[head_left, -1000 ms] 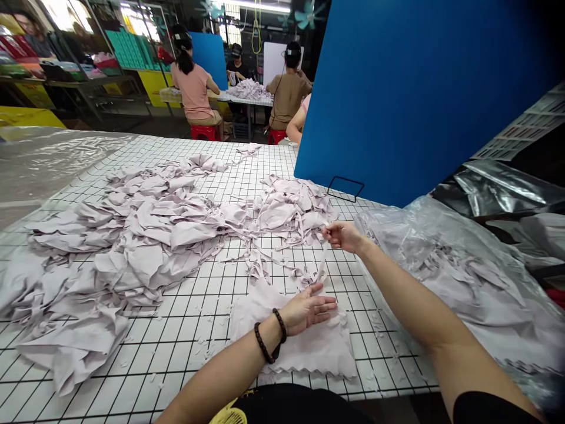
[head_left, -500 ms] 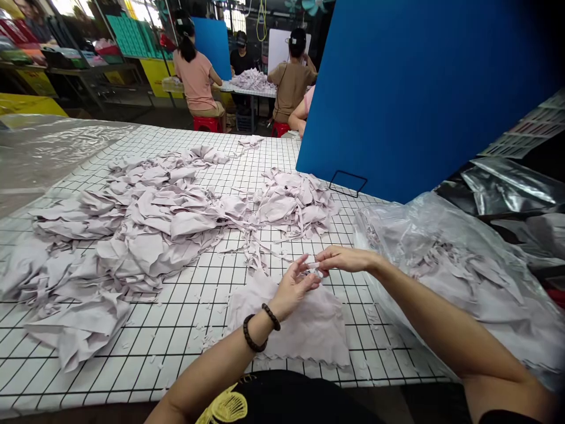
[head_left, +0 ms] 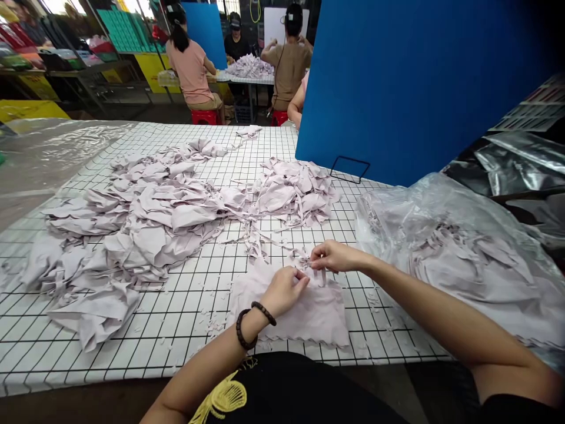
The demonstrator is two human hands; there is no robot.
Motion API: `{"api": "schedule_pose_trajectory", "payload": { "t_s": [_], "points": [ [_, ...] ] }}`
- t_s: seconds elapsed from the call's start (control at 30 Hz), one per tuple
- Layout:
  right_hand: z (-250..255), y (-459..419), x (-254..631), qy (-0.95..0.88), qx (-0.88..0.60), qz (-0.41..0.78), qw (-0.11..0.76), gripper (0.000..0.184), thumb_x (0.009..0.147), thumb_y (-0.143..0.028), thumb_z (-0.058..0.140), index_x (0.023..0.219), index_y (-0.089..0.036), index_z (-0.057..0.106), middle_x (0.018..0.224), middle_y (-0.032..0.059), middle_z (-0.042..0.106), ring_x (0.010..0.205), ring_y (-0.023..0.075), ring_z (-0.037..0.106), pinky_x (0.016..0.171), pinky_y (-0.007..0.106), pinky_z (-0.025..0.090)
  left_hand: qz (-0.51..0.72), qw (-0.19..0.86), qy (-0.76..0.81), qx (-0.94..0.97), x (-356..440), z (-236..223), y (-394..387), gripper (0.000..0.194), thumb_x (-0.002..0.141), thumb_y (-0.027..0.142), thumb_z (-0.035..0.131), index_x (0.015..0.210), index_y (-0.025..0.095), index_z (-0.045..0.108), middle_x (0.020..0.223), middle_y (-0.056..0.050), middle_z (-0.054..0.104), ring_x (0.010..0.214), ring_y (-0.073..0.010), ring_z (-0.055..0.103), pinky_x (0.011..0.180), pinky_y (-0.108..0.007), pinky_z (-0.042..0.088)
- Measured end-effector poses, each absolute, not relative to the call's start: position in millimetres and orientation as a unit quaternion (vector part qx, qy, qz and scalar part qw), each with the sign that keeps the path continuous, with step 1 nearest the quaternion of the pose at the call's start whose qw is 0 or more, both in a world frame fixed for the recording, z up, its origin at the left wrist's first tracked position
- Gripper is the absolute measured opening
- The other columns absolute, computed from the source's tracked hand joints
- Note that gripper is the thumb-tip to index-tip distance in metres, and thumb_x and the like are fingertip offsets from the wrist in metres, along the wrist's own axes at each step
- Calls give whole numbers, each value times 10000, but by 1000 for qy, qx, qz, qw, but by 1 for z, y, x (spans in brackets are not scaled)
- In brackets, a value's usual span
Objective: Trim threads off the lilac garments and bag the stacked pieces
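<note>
A pale lilac cloth piece [head_left: 309,321] with a wavy lower edge lies flat on the table before me, narrow straps gathered at its top. My left hand [head_left: 286,291], two dark bead bracelets at its wrist, is closed in a pinch over the top part of this cloth; what the fingertips grip is partly hidden. Just beyond it, my right hand [head_left: 336,257] pinches a thin cloth strap at the cloth's upper edge. The two hands are slightly apart.
Heaps of lilac cloth [head_left: 150,218] cover the left and another pile [head_left: 295,191] sits ahead. A clear plastic bag [head_left: 397,206] of cloth lies right, below a blue board [head_left: 388,88] on a wire stand [head_left: 350,169]. Scraps dot the gridded tabletop [head_left: 185,321]. Several people sit beyond.
My hands, close together over a small strip before, have moved apart. The left has come down nearer me; the right now pinches a strap at the cloth's top. The view has tilted slightly.
</note>
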State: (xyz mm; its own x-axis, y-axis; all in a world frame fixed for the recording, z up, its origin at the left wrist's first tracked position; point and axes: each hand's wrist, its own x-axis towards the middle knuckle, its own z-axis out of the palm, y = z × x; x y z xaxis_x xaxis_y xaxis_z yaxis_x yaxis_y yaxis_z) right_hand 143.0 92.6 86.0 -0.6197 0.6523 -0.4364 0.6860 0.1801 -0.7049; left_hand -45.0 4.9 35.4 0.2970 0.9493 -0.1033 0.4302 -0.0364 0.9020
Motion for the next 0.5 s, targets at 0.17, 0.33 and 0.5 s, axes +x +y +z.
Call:
{"api": "schedule_pose_trajectory", "payload": {
  "t_s": [0.17,0.33,0.5],
  "points": [
    [83,81,144,871,454,-190,7,263,886,-250,454,793,-169,686,873,72,618,701,140,556,603,243,356,195,270,544,770,-46,28,-8,301,769,420,652,958,189,619,984,-84,571,952,-259,481,813,-379,387],
    [81,61,135,883,396,-247,38,178,847,-279,521,816,-218,685,856,19,667,788,157,591,632,233,364,170,268,558,767,-43,19,-6,241,777,419,655,885,206,623,941,-48,571,928,-231,474,786,-340,374],
    [67,53,131,867,394,-306,16,129,794,-225,545,771,-185,665,792,21,680,740,153,589,653,232,383,163,276,559,765,-44,15,-5,286,812,487,590,852,215,671,902,-54,590,907,-231,475,767,-340,360]
  ]
}}
